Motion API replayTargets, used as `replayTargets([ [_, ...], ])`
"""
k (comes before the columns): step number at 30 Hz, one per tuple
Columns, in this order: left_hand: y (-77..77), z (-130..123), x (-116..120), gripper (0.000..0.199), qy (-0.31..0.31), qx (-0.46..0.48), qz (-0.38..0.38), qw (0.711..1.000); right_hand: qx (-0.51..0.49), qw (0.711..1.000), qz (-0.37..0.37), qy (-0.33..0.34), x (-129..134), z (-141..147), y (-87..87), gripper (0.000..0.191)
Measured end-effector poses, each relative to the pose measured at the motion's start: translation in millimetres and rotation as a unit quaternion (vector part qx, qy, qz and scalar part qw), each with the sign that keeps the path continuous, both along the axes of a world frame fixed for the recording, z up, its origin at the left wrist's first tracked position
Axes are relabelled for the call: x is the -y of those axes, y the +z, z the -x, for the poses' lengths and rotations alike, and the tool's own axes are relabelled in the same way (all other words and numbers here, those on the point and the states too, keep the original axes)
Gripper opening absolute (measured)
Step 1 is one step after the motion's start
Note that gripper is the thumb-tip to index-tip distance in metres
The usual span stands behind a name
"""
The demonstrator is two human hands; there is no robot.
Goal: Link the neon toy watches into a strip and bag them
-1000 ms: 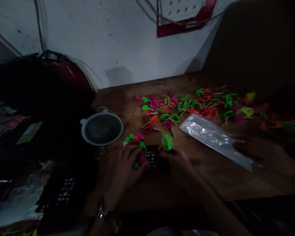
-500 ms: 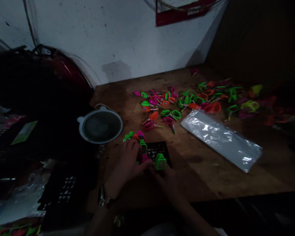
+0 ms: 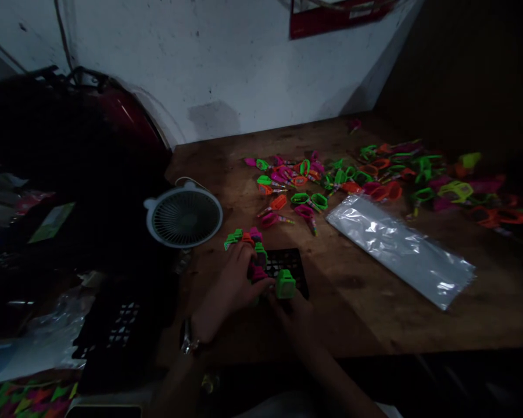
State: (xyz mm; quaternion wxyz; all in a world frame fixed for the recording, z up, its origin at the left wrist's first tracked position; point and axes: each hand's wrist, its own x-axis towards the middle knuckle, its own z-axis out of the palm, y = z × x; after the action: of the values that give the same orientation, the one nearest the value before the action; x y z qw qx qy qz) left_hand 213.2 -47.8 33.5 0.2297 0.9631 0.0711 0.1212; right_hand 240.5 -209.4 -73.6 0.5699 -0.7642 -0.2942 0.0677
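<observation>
Several toy watches in green, orange and pink (image 3: 258, 255) are bunched at my left hand (image 3: 229, 284), whose fingers curl round them. My right hand (image 3: 298, 316), lower and to the right, has its fingers closed on a green toy watch (image 3: 285, 284). The thumb of my left hand reaches close to the fingertips of my right hand. Beneath and behind the hands lies a black perforated basket (image 3: 298, 261), partly hidden by them. The undersides of both hands are dark and hard to make out.
A round fan (image 3: 185, 216) stands at the table's left. Loose colourful toy watches (image 3: 305, 200) with candy-like tubes spread across the back and right of the wooden table (image 3: 357, 313). Clear plastic bags (image 3: 401, 249) lie right of the hands. A black crate (image 3: 122, 325) sits at lower left.
The view has shifted slightly, so the table items appear a little further right. Both hands keep nearly the same pose, still holding the toy watches.
</observation>
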Motion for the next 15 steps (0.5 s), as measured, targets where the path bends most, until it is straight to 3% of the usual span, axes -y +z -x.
replayTargets([
  [4, 3.3, 8.9, -1.9, 0.036, 0.004, 0.055, -0.006, 0.998, 0.016, 0.998, 0.007, 0.054, -4.6, 0.0, -4.4, 0.023],
  [8, 5.1, 20.4, 3.5, 0.030, 0.050, 0.096, 0.030, 0.994, -0.011, 0.990, 0.103, 0.099, -13.9, -5.3, 14.8, 0.028],
  [12, -4.2, 25.7, 21.4, 0.042, 0.037, 0.059, -0.086, 0.994, -0.008, 0.975, 0.195, 0.107, -19.6, 0.6, 23.8, 0.028],
  [15, -13.3, 24.7, 33.4, 0.045, 0.035, 0.032, -0.181, 0.982, -0.046, 0.982, 0.144, 0.110, -10.5, -9.7, 18.5, 0.026],
])
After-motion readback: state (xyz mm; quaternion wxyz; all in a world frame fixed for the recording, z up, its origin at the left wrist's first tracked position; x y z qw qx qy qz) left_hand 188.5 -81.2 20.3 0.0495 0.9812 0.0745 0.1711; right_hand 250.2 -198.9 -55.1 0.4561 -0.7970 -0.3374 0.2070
